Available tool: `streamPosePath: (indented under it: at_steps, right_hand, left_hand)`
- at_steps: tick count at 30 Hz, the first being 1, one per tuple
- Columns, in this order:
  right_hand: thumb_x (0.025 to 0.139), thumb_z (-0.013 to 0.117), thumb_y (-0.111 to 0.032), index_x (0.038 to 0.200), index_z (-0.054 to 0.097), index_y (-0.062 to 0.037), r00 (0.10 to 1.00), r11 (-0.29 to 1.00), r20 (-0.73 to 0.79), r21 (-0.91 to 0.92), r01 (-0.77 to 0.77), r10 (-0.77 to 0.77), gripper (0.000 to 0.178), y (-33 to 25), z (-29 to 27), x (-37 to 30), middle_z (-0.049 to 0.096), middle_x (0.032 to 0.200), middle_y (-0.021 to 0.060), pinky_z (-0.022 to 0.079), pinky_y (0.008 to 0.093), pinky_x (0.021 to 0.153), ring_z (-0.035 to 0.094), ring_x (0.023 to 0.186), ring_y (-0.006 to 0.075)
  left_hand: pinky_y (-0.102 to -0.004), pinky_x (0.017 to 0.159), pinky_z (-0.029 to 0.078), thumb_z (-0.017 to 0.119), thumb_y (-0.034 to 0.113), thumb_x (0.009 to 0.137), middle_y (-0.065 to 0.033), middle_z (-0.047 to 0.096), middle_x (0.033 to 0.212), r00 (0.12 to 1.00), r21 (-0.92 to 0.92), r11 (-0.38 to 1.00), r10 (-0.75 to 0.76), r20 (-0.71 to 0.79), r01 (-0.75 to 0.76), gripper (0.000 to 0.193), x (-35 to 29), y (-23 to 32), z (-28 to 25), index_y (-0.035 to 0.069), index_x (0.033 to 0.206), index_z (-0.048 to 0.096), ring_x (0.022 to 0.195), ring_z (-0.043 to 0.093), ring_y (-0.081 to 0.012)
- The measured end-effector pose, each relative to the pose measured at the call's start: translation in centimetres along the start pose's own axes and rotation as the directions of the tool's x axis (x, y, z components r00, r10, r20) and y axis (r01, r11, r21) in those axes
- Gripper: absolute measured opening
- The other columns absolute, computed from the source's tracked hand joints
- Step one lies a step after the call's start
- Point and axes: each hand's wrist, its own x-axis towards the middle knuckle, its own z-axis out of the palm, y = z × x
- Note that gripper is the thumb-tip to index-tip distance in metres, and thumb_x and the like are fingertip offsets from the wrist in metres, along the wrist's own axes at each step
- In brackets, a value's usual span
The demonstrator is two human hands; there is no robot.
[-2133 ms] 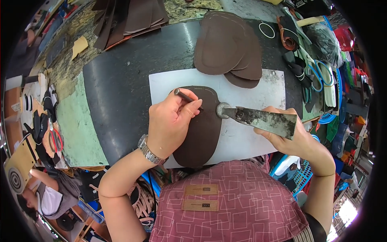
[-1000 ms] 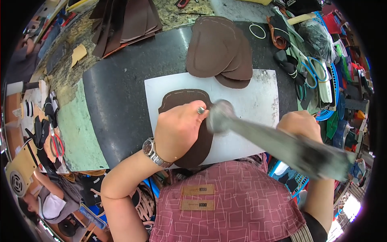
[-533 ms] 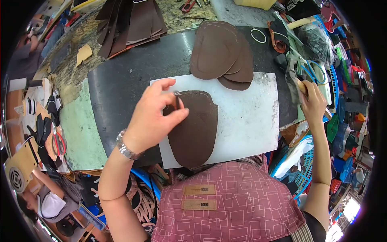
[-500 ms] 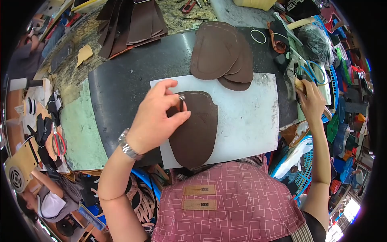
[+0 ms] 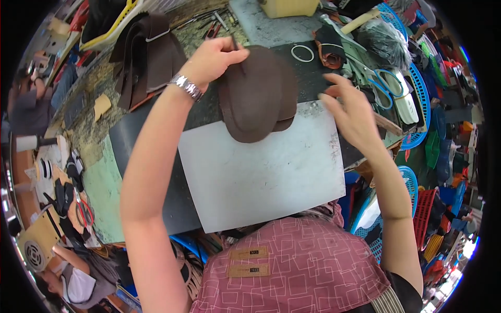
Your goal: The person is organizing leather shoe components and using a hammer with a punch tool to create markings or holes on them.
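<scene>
My left hand (image 5: 216, 57) is closed in a pinch on a thin dark rod-like tool (image 5: 234, 41), above the far edge of a pile of brown leather pieces (image 5: 253, 99). These rounded pieces overlap, and the top one is slightly blurred. Whether my left fingers also touch the leather, I cannot tell. To the right of the pile, my right hand (image 5: 352, 112) is open with its fingers apart and nothing in it. A white sheet (image 5: 261, 177) lies nearer to me, its far edge under the pile.
Dark leather strips (image 5: 146, 62) are bundled at the far left. Blue-handled scissors (image 5: 386, 86), a white ring (image 5: 302, 53) and a plastic bag (image 5: 386, 41) lie at the far right. A wooden-handled tool (image 5: 389, 125) rests by the right edge, near blue baskets (image 5: 420, 104).
The leather piece on the white sheet has moved away from me onto the pile. My left hand has gone with it, far. My right hand has let go of the wooden-handled tool and moved left.
</scene>
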Motion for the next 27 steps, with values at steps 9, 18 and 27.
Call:
streamPosePath:
  at_steps: [9,18,27]
  right_hand:
    - [0.077,0.063,-0.031,0.135,0.025,-0.0043,0.944,0.873,0.237,0.379,-0.307,0.229,0.074,-1.0,6.8,6.6,0.052,0.115,0.0239,0.042,0.0387,0.090,0.053,0.107,0.0317]
    - [0.074,0.058,0.000,0.134,0.035,-0.0106,0.717,0.707,0.445,0.700,0.094,-0.536,0.066,-4.2,3.2,16.6,0.049,0.120,0.0110,0.044,0.0284,0.089,0.049,0.107,0.0162]
    - [0.065,0.070,-0.008,0.117,0.049,-0.0099,0.732,0.793,0.330,0.102,0.600,-0.596,0.055,-2.4,4.9,12.8,0.051,0.115,0.0092,0.044,0.0367,0.088,0.049,0.108,0.0284]
  left_hand:
    - [-0.0234,0.067,0.040,0.065,0.013,0.079,-0.0006,0.058,0.079,0.936,-0.436,0.900,-0.152,-0.319,-0.003,0.011,0.8,-3.2,2.9,0.003,0.082,0.060,0.074,0.050,-0.0081]
    - [-0.0326,0.085,0.042,0.053,0.008,0.088,-0.0038,0.057,0.103,0.954,-0.769,0.627,-0.137,-0.267,-0.125,0.010,-11.0,0.0,2.6,0.005,0.098,0.054,0.096,0.053,-0.0135]
    - [-0.0294,0.084,0.043,0.051,0.007,0.089,-0.0104,0.057,0.112,0.859,-0.366,0.920,-0.070,-0.506,-0.141,0.009,-15.7,-2.9,-2.5,0.003,0.095,0.056,0.097,0.054,-0.0134]
